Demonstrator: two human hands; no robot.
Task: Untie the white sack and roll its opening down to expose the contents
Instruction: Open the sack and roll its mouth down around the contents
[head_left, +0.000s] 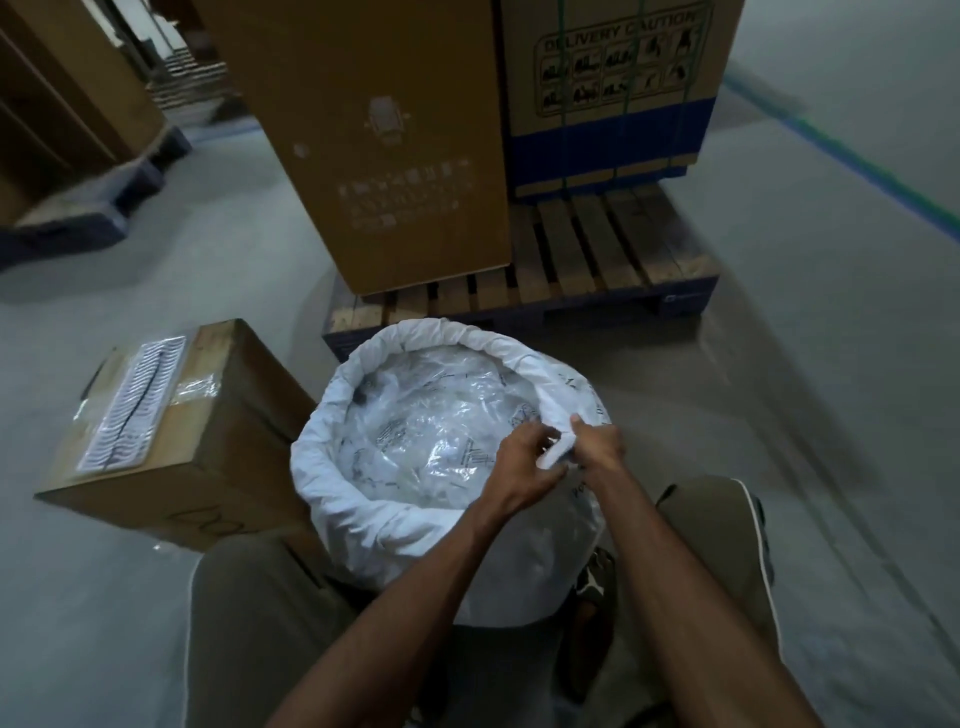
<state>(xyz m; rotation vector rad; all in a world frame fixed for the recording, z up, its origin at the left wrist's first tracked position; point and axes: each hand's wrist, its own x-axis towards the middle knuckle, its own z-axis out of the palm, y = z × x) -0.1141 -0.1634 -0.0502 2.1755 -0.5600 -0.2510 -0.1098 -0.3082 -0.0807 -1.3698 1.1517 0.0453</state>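
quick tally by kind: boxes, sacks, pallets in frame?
Cardboard boxes: 3 (floor box, tall box, strapped box)
White sack: 1
Wooden pallet: 1
Total: 5
Stacks at far left are too unclear to count.

White sack (415, 525) with faint dark print, clear glossy bags (431, 431) inside. Brown cardboard boxes (363, 130) (one (613, 104) with a blue band, green straps, black pictograms). Grey floor (831, 312), blue-green line. Olive trousers (260, 623).
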